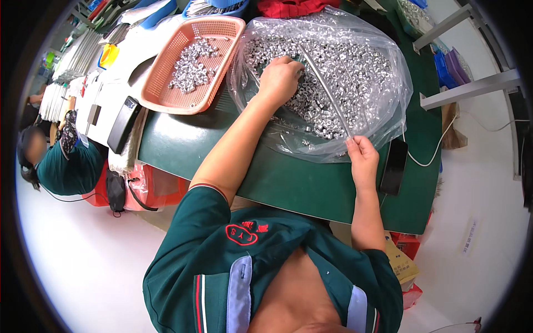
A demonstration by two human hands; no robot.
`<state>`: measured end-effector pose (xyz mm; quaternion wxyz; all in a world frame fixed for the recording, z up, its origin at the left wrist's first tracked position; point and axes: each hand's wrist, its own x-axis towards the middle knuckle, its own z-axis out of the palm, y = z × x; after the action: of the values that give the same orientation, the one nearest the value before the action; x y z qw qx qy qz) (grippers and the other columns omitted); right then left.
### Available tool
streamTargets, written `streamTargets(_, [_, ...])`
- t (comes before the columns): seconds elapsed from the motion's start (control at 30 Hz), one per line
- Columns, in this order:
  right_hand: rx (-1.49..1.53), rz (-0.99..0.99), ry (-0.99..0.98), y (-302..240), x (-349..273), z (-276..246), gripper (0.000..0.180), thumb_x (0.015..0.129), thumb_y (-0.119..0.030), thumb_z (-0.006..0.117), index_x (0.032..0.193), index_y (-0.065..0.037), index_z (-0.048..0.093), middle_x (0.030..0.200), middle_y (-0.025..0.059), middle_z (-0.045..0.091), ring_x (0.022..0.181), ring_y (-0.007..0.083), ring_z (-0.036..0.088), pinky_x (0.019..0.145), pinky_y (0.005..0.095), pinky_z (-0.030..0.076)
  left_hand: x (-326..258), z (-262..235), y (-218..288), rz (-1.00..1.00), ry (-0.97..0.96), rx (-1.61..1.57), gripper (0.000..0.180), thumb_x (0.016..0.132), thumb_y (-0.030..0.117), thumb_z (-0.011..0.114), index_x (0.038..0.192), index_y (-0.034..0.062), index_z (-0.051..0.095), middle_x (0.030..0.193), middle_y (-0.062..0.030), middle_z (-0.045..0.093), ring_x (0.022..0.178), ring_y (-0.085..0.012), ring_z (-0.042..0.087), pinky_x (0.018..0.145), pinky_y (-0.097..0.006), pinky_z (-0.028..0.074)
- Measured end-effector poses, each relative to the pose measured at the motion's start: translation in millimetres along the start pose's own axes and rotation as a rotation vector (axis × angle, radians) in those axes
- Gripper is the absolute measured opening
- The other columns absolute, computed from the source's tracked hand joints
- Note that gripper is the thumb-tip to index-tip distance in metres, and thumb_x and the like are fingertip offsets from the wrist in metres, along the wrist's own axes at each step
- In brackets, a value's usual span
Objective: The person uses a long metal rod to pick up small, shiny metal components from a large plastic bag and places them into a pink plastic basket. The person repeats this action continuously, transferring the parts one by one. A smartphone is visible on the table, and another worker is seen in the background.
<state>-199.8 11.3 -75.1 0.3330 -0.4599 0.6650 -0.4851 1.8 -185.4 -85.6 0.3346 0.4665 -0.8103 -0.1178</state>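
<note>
My right hand (363,161) pinches the near end of a long, thin silvery rod (327,89). The rod slants away to the upper left across a heap of small shiny metal pieces (363,77). These lie on a spread clear plastic bag (397,105) on the green table. My left hand (279,80) is over the left part of the heap, its fingers curled down among the pieces. Whatever it grips is hidden under the fingers.
A pink plastic basket (152,91) with more metal pieces stands left of the bag. A black phone (394,166) lies to the right beside a white cable (425,164). Grey metal bars (472,89) reach in at the right. Another person (69,166) is at far left.
</note>
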Motion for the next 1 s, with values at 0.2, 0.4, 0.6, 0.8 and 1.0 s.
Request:
streamTargets(0.2, [-0.001,-0.022,-0.003,-5.6,-1.0,0.3,0.015,0.088,-0.013,0.064,0.084,0.001,0.061,0.062,-0.0066,0.047,0.058,0.0015,0.037,0.051,0.0200,0.032,18.9,6.6,-3.2,0.022,-0.105,0.083,0.015,0.077,0.014,0.062,0.090,0.0090,0.068,0.090,-0.0123,0.061,0.095,-0.0320,0.058,0.081,-0.041,0.048])
streamTargets(0.4, [0.008,-0.031,-0.007,-12.4,-3.0,-0.4,0.014,0.088,-0.012,0.064,0.084,0.001,0.061,0.062,-0.0062,0.047,0.058,0.0013,0.037,0.050,0.0203,0.031,18.4,-5.7,-5.2,-0.098,-0.026,-0.121,0.013,0.076,0.013,0.064,0.087,0.0058,0.065,0.079,-0.0155,0.065,0.078,-0.0328,0.064,0.071,-0.042,0.049])
streamTargets(0.6, [0.023,-0.036,-0.005,-11.7,-2.3,-0.5,0.014,0.088,-0.012,0.064,0.084,0.000,0.061,0.061,-0.0060,0.047,0.057,0.0016,0.037,0.050,0.0207,0.031,3.9,-19.4,-24.4,-0.262,-0.025,-0.417,0.015,0.077,0.008,0.064,0.090,0.0009,0.065,0.084,-0.0129,0.068,0.078,-0.0243,0.067,0.070,-0.033,0.051])
streamTargets(0.8, [-0.015,-0.047,-0.010,-9.7,0.6,1.0,0.015,0.087,-0.012,0.065,0.083,0.001,0.060,0.060,-0.0054,0.047,0.056,0.0022,0.038,0.049,0.0214,0.032,-1.0,-37.7,-29.1,-0.651,-0.151,-1.503,0.015,0.086,-0.001,0.058,0.101,0.0006,0.060,0.086,-0.0072,0.063,0.075,-0.0156,0.062,0.067,-0.028,0.053])
streamTargets(1.0, [-0.096,-0.041,-0.018,-10.7,-2.5,3.7,0.016,0.086,-0.012,0.065,0.082,0.002,0.059,0.058,-0.0049,0.047,0.055,0.0018,0.038,0.048,0.0220,0.031,-5.5,-35.6,-50.1,-0.630,-0.131,-2.064,0.019,0.088,-0.003,0.052,0.106,-0.0037,0.054,0.095,-0.0145,0.061,0.086,-0.0209,0.062,0.080,-0.034,0.054])
